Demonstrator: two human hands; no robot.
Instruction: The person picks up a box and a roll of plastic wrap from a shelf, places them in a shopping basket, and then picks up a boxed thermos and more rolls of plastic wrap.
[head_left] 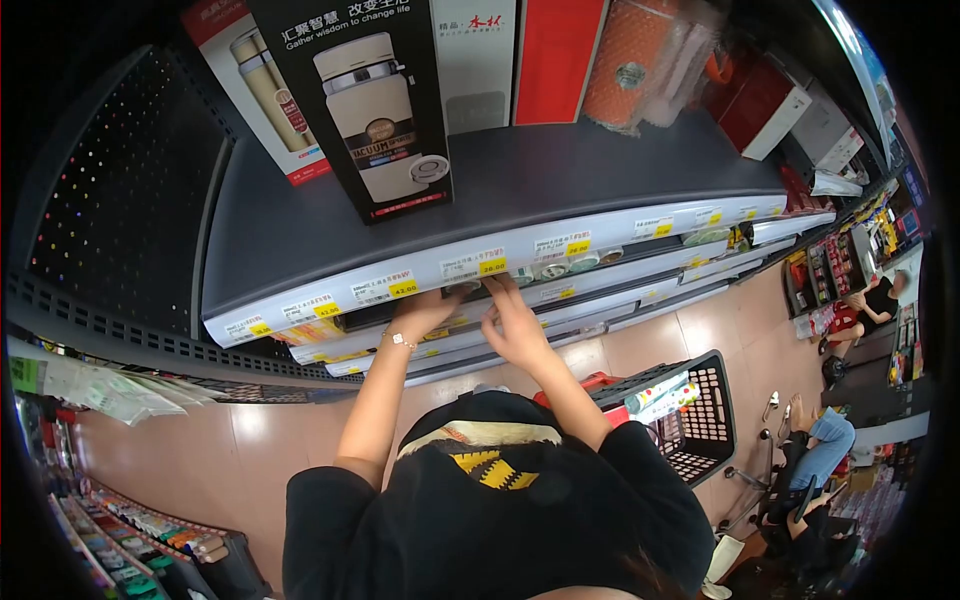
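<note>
Both my hands reach in under the front edge of a dark shelf (560, 172), toward the level below it. My left hand (425, 312) wears a bracelet (402, 342) at the wrist, and its fingers go out of sight beneath the price strip (375, 288). Close to its right, my right hand (517, 325) has its fingers stretched up, slightly apart, with the fingertips at the strip's lower edge. Between the hands a round lid (462, 288) shows partly under the strip. More round lids (583, 263) stand in a row to the right.
Above stand a black vacuum cup box (375, 120), a white and red box (262, 85) and orange wrapped goods (640, 60). A black shopping basket (708, 425) with packages is at my right. Two people sit farther right; one wears blue jeans (825, 445).
</note>
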